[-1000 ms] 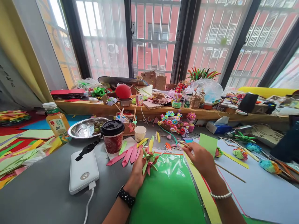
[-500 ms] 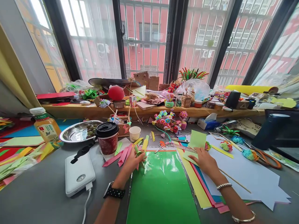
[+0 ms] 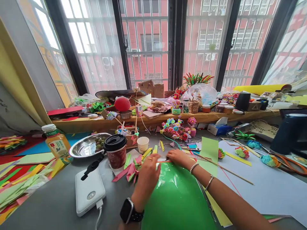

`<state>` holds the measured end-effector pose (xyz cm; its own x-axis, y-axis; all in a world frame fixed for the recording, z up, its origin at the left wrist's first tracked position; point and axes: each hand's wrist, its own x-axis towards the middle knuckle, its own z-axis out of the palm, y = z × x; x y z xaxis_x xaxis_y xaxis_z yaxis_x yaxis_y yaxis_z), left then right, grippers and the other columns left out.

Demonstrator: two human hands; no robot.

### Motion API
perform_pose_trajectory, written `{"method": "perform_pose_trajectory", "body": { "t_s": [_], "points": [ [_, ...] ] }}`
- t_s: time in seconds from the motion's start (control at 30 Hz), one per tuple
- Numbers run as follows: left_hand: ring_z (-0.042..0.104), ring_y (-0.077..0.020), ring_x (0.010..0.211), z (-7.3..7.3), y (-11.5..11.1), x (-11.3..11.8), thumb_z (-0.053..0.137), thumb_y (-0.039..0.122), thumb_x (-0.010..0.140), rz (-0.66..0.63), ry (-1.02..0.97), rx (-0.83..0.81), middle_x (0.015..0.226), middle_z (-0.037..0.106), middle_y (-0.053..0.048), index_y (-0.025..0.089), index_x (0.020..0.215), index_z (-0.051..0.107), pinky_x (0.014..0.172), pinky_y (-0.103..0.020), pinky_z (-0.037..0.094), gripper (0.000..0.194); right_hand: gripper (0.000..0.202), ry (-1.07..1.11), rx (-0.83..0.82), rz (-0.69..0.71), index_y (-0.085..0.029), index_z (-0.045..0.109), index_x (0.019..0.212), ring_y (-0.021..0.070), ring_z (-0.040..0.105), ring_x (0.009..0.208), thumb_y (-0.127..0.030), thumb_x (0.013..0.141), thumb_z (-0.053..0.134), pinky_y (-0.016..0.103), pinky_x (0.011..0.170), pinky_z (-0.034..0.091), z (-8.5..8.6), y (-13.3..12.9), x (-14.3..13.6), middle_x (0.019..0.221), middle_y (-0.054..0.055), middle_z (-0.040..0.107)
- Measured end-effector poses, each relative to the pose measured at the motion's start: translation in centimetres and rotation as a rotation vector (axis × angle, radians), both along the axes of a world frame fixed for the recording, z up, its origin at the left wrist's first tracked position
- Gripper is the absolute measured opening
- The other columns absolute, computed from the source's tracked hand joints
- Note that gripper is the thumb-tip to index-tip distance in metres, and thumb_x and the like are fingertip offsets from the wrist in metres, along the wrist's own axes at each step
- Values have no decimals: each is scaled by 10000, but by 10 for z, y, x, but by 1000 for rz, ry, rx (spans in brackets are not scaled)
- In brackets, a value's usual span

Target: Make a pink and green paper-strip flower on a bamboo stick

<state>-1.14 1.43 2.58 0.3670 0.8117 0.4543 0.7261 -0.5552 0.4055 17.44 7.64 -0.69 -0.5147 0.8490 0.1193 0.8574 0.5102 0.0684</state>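
My left hand (image 3: 148, 172) is over the upper left corner of a glossy green pack (image 3: 182, 201) in clear plastic, thumb apart from the fingers; I see nothing in its grasp. Bent fingers on my right hand (image 3: 179, 158) press together at the pack's far edge, where a small pale, shiny piece shows between the hands; what they hold is unclear. The pack bulges upward. Folded pink and green paper strips (image 3: 131, 171) lie left of my left hand. A light green paper sheet (image 3: 209, 151) lies right of my right hand, with a thin wooden stick (image 3: 232, 173) across it.
A lidded coffee cup (image 3: 115, 153), white power bank (image 3: 90, 190), metal bowl (image 3: 80, 153), juice bottle (image 3: 56, 142) and paper cup (image 3: 143, 144) stand on the left. Crepe flowers (image 3: 242, 152) rest on white paper (image 3: 266, 188) at right. A crowded ledge (image 3: 96, 124) runs behind.
My left hand has left the paper strips and moved right; my right hand has released the light green paper and moved left to the pack's far edge. The scissors are no longer clearly visible.
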Motion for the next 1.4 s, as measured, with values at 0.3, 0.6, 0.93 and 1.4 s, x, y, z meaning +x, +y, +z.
{"method": "perform_pose_trajectory", "body": {
  "t_s": [0.3, 0.6, 0.93, 1.4],
  "points": [
    [550, -289, 942, -5, 25, 35, 624, 163, 634, -77, 339, -315, 984, 590, -136, 147, 865, 603, 794, -371, 411, 233, 244, 42, 21, -229, -154, 517, 1065, 178, 551, 909, -274, 856, 482, 371, 764, 465, 1, 6, 34, 1071, 67, 542],
    [490, -363, 971, 7, 59, 40, 766, 377, 379, -114, 440, -393, 951, 591, -169, 129, 841, 615, 731, -391, 411, 546, 278, 166, -119, -50, -179, 625, 911, 185, 542, 887, -350, 695, 655, 270, 743, 418, 20, -14, 43, 940, 54, 608],
    [487, -335, 968, -7, 43, 32, 764, 376, 456, -99, 405, -167, 1010, 566, -169, 131, 914, 566, 755, -398, 384, 556, 245, 231, -225, -38, -159, 614, 750, 155, 529, 679, -312, 594, 726, 220, 574, 373, 12, -14, 33, 762, 13, 577],
    [524, -269, 900, -14, 31, 17, 646, 391, 659, 14, 326, -64, 941, 580, -92, 184, 885, 559, 758, -353, 366, 319, 345, 441, -478, -26, -136, 627, 706, 107, 422, 539, -420, 787, 448, 212, 503, 294, 24, -2, 33, 581, -15, 519]
  ]
}}
